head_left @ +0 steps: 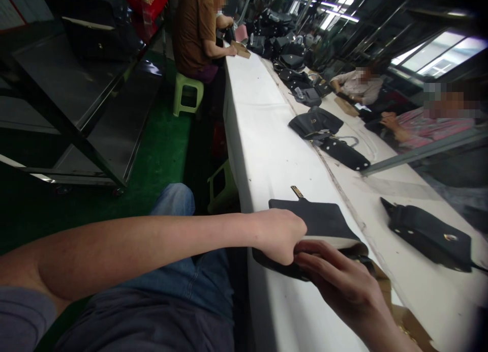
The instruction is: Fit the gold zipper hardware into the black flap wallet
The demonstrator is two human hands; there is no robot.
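Observation:
A black bag with its flap laid open lies at the near edge of the long white table. A small gold-tipped tab sticks out at its far side. My left hand is closed on the bag's near left edge, fingers tucked under the flap. My right hand grips the bag's near right part, fingers curled over its edge. Brown cardboard shows under my right wrist.
More black bags lie along the table: one at right, two in the middle, a pile at the far end. A person in brown sits on a green stool; two others sit across. Metal racks stand at left.

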